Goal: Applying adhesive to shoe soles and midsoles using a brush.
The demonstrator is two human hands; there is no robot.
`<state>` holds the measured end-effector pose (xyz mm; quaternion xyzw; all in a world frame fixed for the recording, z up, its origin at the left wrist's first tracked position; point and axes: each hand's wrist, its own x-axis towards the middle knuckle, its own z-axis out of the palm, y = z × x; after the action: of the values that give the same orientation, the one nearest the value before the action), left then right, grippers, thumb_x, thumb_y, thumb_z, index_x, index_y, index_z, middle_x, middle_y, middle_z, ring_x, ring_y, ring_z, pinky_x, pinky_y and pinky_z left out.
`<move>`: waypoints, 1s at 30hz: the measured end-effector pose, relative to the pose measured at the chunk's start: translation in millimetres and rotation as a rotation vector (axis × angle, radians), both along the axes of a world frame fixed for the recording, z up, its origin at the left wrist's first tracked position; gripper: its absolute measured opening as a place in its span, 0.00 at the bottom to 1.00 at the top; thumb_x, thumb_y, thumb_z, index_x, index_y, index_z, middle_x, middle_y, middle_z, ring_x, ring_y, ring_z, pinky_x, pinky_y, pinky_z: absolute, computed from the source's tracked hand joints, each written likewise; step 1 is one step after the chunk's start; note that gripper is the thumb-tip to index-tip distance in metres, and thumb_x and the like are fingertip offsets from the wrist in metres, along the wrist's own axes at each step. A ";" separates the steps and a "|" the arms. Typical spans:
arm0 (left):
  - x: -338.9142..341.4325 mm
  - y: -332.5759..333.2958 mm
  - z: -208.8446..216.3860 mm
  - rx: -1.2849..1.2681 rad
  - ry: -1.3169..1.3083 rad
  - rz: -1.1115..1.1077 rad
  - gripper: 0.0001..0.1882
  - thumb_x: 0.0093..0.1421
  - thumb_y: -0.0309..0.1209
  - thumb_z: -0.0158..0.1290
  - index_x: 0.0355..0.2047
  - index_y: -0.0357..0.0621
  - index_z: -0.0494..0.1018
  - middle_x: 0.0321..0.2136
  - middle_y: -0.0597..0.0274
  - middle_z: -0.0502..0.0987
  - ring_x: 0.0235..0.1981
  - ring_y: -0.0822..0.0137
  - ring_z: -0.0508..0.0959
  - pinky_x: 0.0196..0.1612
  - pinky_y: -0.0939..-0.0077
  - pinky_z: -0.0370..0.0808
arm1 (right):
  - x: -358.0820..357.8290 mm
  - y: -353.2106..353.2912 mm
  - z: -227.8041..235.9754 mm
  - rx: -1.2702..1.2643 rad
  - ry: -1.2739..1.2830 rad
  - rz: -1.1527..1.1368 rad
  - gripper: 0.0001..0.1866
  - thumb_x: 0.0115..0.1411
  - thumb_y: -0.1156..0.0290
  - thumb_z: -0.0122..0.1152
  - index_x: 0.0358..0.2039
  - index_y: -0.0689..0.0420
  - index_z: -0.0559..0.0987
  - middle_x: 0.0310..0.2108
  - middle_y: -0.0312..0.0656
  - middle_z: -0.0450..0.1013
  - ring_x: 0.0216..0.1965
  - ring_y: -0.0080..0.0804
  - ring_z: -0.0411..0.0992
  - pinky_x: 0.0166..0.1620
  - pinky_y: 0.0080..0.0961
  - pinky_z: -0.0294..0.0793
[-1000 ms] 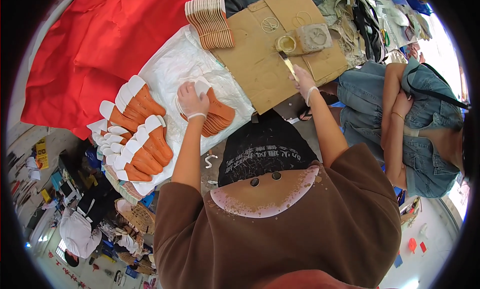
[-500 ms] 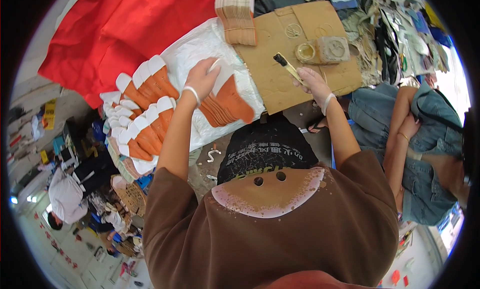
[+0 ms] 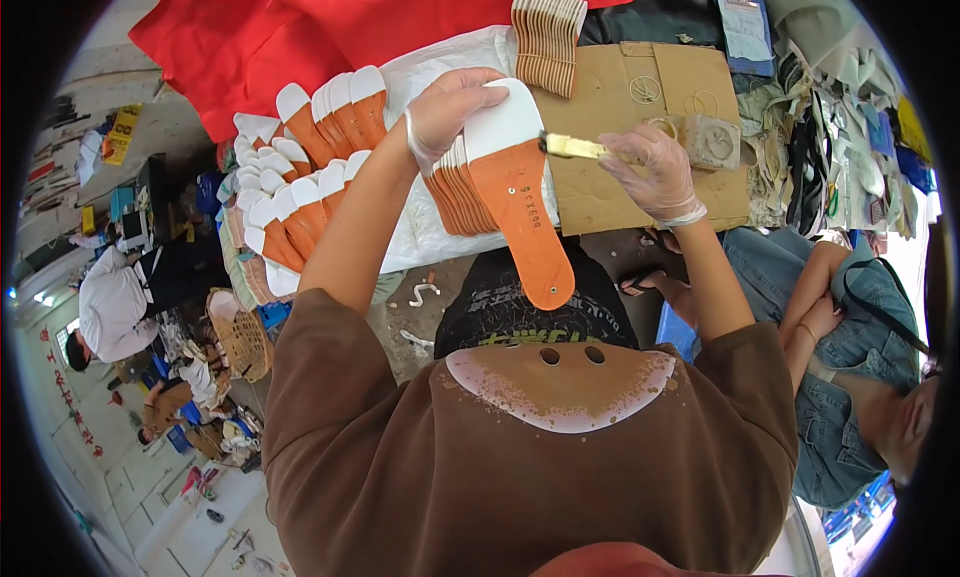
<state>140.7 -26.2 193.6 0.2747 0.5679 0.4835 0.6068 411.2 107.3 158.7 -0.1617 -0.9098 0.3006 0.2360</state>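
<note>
My left hand [image 3: 450, 112], in a thin clear glove, grips an orange shoe insole [image 3: 525, 217] by its white end. The insole's orange end hangs down toward me over the table's near edge. Beneath and beside it lies a fanned stack of similar insoles [image 3: 455, 199]. My right hand [image 3: 655, 172], gloved too, holds a brush [image 3: 580, 148] with a pale handle; its dark tip points left, close to the insole's edge. I cannot tell whether the tip touches. Behind the right hand stands a round cup [image 3: 667, 127], partly hidden, beside a stained squarish block [image 3: 712, 142].
Overlapping rows of white-and-orange insoles [image 3: 340, 112] lie at the left on white sheeting [image 3: 400, 247]. A banded insole bundle [image 3: 548, 42] stands by the cardboard [image 3: 590, 192] with rubber bands [image 3: 645, 89]. Red cloth [image 3: 380, 22] covers the back. A person in denim [image 3: 775, 267] sits close right.
My left hand has lifted one insole off the stack and turned it toward me. The brush has swung down to point left, near the insole. The whole view has shifted slightly.
</note>
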 end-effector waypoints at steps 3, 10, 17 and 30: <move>-5.1 -4.6 -5.2 0.026 -0.034 0.056 0.16 0.62 0.30 0.49 0.48 0.34 0.70 0.38 0.59 0.79 0.37 0.72 0.79 0.41 0.81 0.75 | 1.9 -5.1 -3.1 -0.112 -0.027 0.140 0.08 0.52 0.67 0.69 0.33 0.53 0.81 0.29 0.39 0.76 0.30 0.38 0.74 0.33 0.29 0.73; -6.6 -13.0 -4.1 0.019 -0.031 0.147 0.17 0.62 0.30 0.50 0.49 0.33 0.70 0.38 0.58 0.79 0.38 0.71 0.80 0.42 0.80 0.76 | -0.6 -2.4 7.5 -0.402 -0.067 0.092 0.08 0.54 0.69 0.67 0.33 0.58 0.81 0.31 0.40 0.77 0.32 0.33 0.75 0.36 0.27 0.73; -11.6 -9.9 -2.4 0.091 -0.089 0.131 0.18 0.62 0.30 0.50 0.49 0.32 0.70 0.38 0.57 0.79 0.37 0.70 0.80 0.41 0.79 0.76 | -11.6 4.0 1.7 -0.425 -0.126 0.245 0.07 0.54 0.71 0.67 0.33 0.58 0.81 0.31 0.39 0.77 0.32 0.32 0.75 0.37 0.26 0.73; -22.9 -49.8 18.8 0.287 -0.127 0.507 0.19 0.60 0.23 0.48 0.51 0.29 0.65 0.44 0.51 0.75 0.45 0.60 0.78 0.49 0.67 0.76 | 49.7 28.3 -2.3 -0.728 -0.094 -0.178 0.06 0.56 0.73 0.66 0.33 0.59 0.79 0.32 0.32 0.73 0.35 0.17 0.70 0.38 0.16 0.70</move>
<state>117.9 -75.9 212.4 0.1763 0.5053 0.7112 0.4558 460.9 135.6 156.4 -0.3273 -0.7355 0.5749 0.1464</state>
